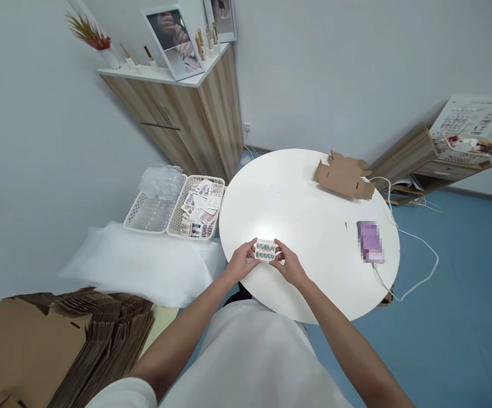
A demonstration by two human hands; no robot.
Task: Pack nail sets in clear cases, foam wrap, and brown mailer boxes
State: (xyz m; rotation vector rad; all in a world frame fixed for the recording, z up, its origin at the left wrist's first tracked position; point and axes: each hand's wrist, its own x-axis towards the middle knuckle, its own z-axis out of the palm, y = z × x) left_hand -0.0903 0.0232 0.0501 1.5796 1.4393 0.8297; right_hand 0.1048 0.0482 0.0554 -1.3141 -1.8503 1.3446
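Observation:
Between my two hands is a small white card of press-on nails point(265, 249), with two rows of greenish nails facing up. My left hand point(243, 261) grips its left edge between thumb and fingers. On the opposite edge, my right hand point(289, 263) pinches it the same way. The card is over the near left part of the round white table point(309, 226); whether it touches the top I cannot tell. To the left, a white basket point(172, 231) contains several similar nail cards point(201, 204).
Another basket point(127, 218) bears clear plastic trays point(158, 184). White foam sheets point(144, 263) and stacked cardboard point(101, 334) lie at my left. On the table are an unfolded cardboard box point(343, 175) and a blurred purple item point(370, 241), with a white cable point(430, 249) looping off the right edge.

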